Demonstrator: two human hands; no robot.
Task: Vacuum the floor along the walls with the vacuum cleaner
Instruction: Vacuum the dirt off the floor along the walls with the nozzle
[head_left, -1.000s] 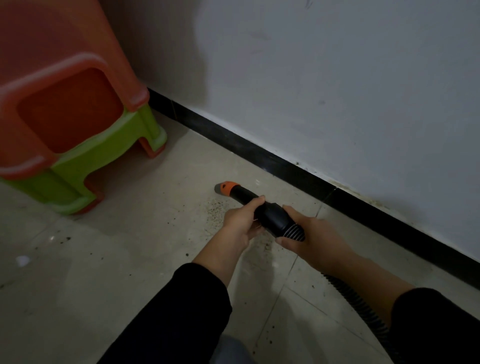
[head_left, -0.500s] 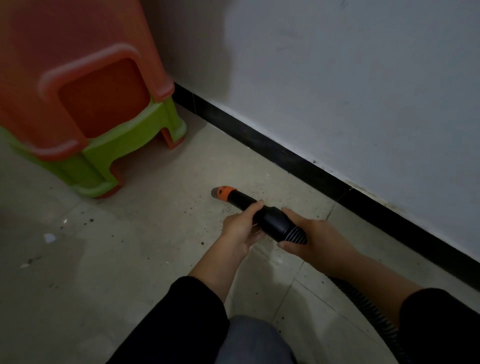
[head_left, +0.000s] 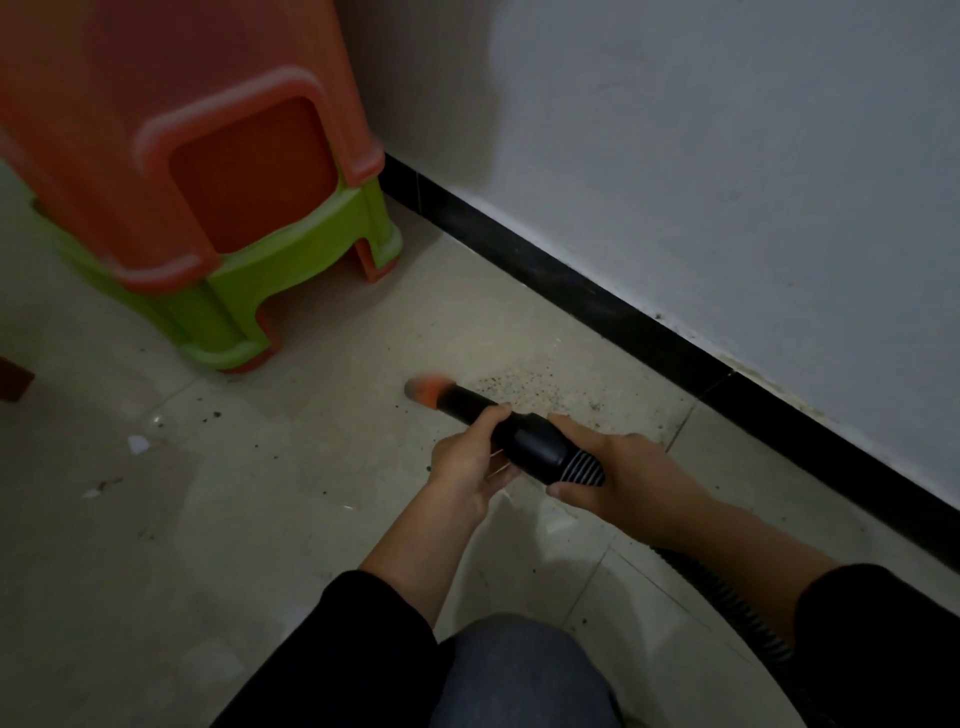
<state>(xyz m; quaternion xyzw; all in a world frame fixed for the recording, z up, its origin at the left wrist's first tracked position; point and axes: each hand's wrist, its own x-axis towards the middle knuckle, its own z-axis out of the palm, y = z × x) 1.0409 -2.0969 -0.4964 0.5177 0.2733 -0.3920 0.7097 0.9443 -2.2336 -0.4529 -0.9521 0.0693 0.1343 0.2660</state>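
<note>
A black vacuum nozzle (head_left: 524, 436) with an orange tip (head_left: 431, 389) lies low over the pale tiled floor (head_left: 260, 519), pointing left. My left hand (head_left: 470, 467) grips the nozzle's front part from below. My right hand (head_left: 623, 478) grips the ribbed cuff behind it. The ribbed black hose (head_left: 727, 603) runs back under my right forearm. A patch of dark crumbs (head_left: 519, 387) lies just beyond the nozzle, between it and the black skirting (head_left: 597, 301) at the foot of the white wall (head_left: 727, 156).
Stacked plastic stools, orange over green (head_left: 218, 234), stand at the upper left near the skirting. Small white scraps (head_left: 137, 444) and dark specks dot the floor at left. My knee in jeans (head_left: 519, 670) shows at the bottom. A brown leg end (head_left: 13, 382) sits at the far left.
The view has shifted so the stools sit further right and nearer. The nozzle tip has slid left, away from the crumb patch; the tip is blurred. Both hands keep their hold.
</note>
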